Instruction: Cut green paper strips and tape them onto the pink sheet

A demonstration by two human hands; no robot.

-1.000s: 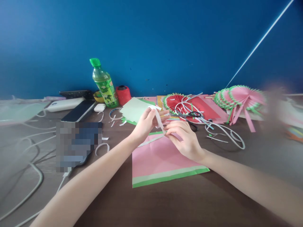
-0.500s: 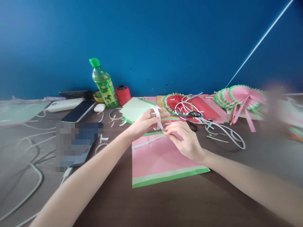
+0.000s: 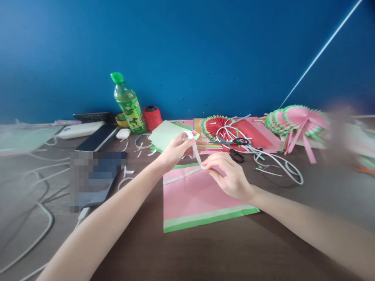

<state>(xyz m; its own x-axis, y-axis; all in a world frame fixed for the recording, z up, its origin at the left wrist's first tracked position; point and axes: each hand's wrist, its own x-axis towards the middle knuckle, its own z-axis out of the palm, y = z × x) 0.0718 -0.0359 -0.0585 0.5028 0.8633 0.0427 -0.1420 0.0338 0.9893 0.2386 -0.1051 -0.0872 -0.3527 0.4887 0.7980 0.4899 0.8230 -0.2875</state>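
Left hand [image 3: 177, 150]: fingers curled around one end of the white tape [image 3: 196, 151], which looks like a narrow roll, partly hidden by the fingers. Right hand [image 3: 230, 175]: thumb and fingertips brought together at the tape's lower end; a narrow pinch, palm not visible. Tape spans the gap between the hands, sloping down to the right, above the far part of the pink sheet [image 3: 190, 199].

Sheet lies flat on the table [image 3: 187, 257], mid-width, with a clear run of brown surface between it and the bottom of the view; green and pale green bands along its near side. A pale strip [image 3: 181, 176] crosses its far part, from the left side towards the right fingertips. Cannot tell whether it is stuck down or joined to the held tape.

Step in hand, as judged: handling the tape at its pinched end, perhaps freeing or parting it. Next move seems to call for a firm left hold and a fine right pinch, tape kept off the sheet to avoid snagging.

Scissors [image 3: 236, 155] lie beyond the right hand, towards the table's far edge, untouched.
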